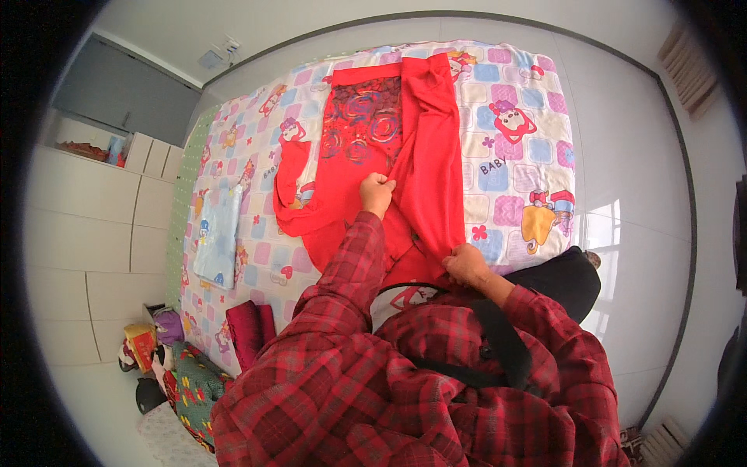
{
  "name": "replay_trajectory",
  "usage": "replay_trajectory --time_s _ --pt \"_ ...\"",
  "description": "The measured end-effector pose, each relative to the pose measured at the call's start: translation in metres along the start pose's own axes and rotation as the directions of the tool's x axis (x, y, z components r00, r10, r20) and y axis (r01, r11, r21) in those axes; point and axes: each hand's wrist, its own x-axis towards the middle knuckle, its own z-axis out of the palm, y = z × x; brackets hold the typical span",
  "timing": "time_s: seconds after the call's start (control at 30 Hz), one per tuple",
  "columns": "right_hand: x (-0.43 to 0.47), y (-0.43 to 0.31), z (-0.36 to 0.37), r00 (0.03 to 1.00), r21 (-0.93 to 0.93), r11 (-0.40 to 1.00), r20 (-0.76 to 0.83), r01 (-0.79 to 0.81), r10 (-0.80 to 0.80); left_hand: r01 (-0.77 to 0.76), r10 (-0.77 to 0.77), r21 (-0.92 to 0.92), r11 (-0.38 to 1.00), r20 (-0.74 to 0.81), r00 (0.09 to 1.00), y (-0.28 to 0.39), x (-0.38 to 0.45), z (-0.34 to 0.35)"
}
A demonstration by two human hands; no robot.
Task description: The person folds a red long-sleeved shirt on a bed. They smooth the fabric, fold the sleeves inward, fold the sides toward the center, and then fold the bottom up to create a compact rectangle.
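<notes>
A red long-sleeved garment point(350, 204) with a dark swirl-patterned panel lies spread on a bed covered by a cartoon-print sheet point(516, 175). Its right side is folded inward in a long strip over the middle. My left hand point(377, 191) pinches the cloth at the inner edge of that strip. Close to my body, my right hand point(465, 264) grips the strip's near outer corner. The garment's left sleeve lies bent in a curve on the sheet.
To the left lie a folded pale blue cloth point(217, 236) and a folded dark red cloth point(251, 333). Bags and a green patterned textile point(198, 385) sit beside the bed at lower left. White cabinets point(81, 233) line the left wall; glossy floor tiles point(630, 262) run along the right.
</notes>
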Motion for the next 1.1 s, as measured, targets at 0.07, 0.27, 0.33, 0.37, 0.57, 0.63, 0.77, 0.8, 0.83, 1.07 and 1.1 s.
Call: replay_trajectory --time_s 0.07,0.27,0.33,0.37,0.57,0.63,0.77,0.8,0.83,1.07,1.1 --pt "-0.002 0.002 -0.007 0.999 -0.13 0.991 -0.007 0.032 -0.033 -0.146 0.158 0.202 0.969 -0.047 0.986 -0.008 0.002 0.008" --pt "-0.021 -0.012 -0.021 1.0 -0.172 0.985 -0.014 0.005 -0.007 -0.078 0.099 0.232 0.97 -0.083 0.992 -0.003 0.002 0.007" --pt "-0.016 -0.008 -0.021 1.0 -0.13 0.991 0.021 -0.013 0.016 0.05 -0.047 0.104 0.993 -0.031 0.998 -0.007 0.009 0.004" --pt "-0.009 0.001 -0.021 0.998 -0.131 0.991 0.047 -0.024 0.03 0.04 -0.04 0.091 0.995 -0.001 0.999 -0.007 0.008 0.008" --pt "-0.007 -0.018 -0.04 0.998 -0.172 0.985 -0.053 0.013 -0.022 -0.028 0.03 -0.036 0.999 0.077 0.997 0.008 0.003 0.004" --pt "-0.005 -0.039 -0.053 0.972 -0.27 0.961 -0.202 0.066 -0.124 0.067 -0.046 -0.125 0.99 0.16 0.986 0.012 -0.001 -0.001" --pt "0.021 -0.059 -0.059 0.903 -0.442 0.889 -0.325 0.117 -0.281 0.013 0.01 -0.096 0.995 0.228 0.974 0.014 0.0 -0.005" --pt "0.024 -0.068 -0.058 0.902 -0.494 0.862 -0.311 0.117 -0.3 -0.062 0.074 -0.061 0.996 0.209 0.975 0.007 0.003 -0.007" --pt "0.025 -0.076 -0.058 0.9 -0.543 0.832 -0.295 0.118 -0.32 -0.107 0.105 0.001 0.994 0.182 0.978 -0.002 0.004 -0.009" --pt "0.044 -0.064 -0.063 0.929 -0.579 0.81 -0.241 0.095 -0.281 -0.186 0.156 0.225 0.957 0.142 0.977 0.023 -0.009 0.0" --pt "0.044 -0.063 -0.063 0.924 -0.561 0.823 -0.261 0.089 -0.278 -0.173 0.139 0.251 0.952 0.149 0.979 0.023 -0.009 -0.003"
